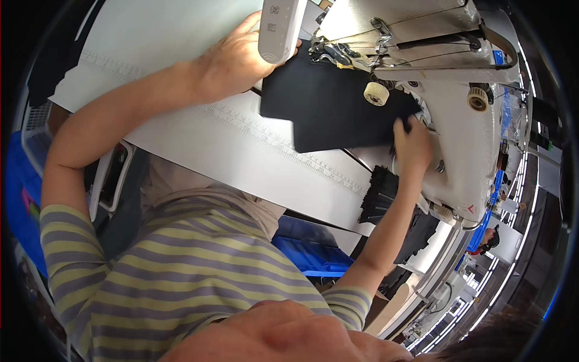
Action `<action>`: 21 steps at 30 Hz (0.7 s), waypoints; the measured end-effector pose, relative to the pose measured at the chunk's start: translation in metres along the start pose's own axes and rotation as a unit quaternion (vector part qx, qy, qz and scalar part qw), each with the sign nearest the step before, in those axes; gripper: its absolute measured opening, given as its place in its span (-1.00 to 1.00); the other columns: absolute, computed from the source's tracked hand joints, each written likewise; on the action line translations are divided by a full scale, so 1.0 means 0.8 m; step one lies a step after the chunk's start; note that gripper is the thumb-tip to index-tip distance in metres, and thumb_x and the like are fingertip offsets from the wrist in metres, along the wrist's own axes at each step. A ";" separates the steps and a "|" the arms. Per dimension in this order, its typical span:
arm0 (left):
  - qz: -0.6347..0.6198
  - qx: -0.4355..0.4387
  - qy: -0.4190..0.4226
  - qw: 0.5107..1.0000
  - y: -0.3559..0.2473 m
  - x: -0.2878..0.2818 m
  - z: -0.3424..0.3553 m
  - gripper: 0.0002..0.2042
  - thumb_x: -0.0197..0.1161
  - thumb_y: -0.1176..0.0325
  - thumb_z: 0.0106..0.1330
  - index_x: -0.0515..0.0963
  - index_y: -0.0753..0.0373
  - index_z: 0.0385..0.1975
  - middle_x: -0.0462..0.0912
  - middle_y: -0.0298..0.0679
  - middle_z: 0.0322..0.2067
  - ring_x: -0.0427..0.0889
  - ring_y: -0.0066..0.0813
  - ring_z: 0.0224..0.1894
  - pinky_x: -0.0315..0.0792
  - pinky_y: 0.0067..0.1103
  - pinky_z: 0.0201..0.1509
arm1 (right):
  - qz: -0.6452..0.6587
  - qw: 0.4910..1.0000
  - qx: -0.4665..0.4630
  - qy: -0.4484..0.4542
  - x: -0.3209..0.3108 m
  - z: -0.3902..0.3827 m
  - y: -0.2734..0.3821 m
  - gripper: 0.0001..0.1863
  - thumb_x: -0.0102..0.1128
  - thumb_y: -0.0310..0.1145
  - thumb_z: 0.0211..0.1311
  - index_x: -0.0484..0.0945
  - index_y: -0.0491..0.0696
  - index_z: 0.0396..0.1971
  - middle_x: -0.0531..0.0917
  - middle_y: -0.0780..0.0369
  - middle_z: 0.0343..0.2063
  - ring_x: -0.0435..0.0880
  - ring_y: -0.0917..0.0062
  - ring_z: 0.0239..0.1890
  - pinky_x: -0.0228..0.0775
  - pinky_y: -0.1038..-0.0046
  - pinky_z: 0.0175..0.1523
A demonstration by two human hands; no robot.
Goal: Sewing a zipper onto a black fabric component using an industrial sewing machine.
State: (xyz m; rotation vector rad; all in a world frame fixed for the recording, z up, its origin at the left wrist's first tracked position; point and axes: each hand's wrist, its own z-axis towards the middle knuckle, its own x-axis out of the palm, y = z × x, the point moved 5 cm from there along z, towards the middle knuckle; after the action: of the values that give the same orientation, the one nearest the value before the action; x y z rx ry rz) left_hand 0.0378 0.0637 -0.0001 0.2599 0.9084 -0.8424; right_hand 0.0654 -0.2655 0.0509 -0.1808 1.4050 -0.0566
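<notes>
A black fabric piece lies on the sewing machine's white bed, its far edge under the needle and presser foot area. My left hand rests at the left edge of the fabric with fingers stretched out; a white panel hides part of them. At the fabric's right corner, beside the machine's body, my right hand is closed on the edge, slightly blurred. The white sewing machine stands to the right, with a cream knob above the cloth.
Printed ruler scales run along the white table. A gathered black fabric bundle hangs by the table's right end. Below the near edge sits a blue bin. The white panel juts over my left fingers. More black cloth lies far left.
</notes>
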 end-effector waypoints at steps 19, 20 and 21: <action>0.007 -0.002 0.054 0.999 -0.020 0.006 0.004 -0.48 0.38 0.08 0.04 0.56 0.09 0.04 0.52 -0.42 0.13 0.49 -0.48 0.12 0.18 -0.14 0.35 | 0.501 0.861 -0.059 -0.068 0.012 -0.001 0.192 -0.83 0.35 -0.42 0.10 0.67 -0.18 -0.32 0.63 0.28 -0.46 0.53 0.63 -0.37 0.37 0.57 -0.18; 0.028 0.002 0.057 0.998 -0.019 0.005 0.003 -0.50 0.38 0.08 0.04 0.56 0.07 0.03 0.51 -0.43 0.13 0.49 -0.50 0.12 0.19 -0.14 0.34 | 0.502 0.860 -0.062 -0.067 0.013 0.002 0.199 -0.83 0.35 -0.42 0.10 0.67 -0.18 -0.32 0.63 0.28 -0.46 0.53 0.63 -0.37 0.37 0.57 -0.18; 0.029 0.001 0.057 0.998 -0.018 0.006 0.003 -0.50 0.38 0.08 0.04 0.56 0.07 0.03 0.51 -0.43 0.13 0.49 -0.50 0.12 0.19 -0.14 0.34 | 0.531 0.845 -0.034 -0.059 0.016 0.006 0.201 -0.83 0.36 -0.42 0.09 0.67 -0.19 -0.35 0.63 0.29 -0.48 0.51 0.66 -0.41 0.35 0.59 -0.25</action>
State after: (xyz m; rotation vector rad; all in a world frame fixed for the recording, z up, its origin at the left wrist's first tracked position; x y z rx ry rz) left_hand 0.0302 0.0505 -0.0002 0.3366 1.0017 -0.7799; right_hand 0.0611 -0.1088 0.0135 0.5478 1.2182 0.9123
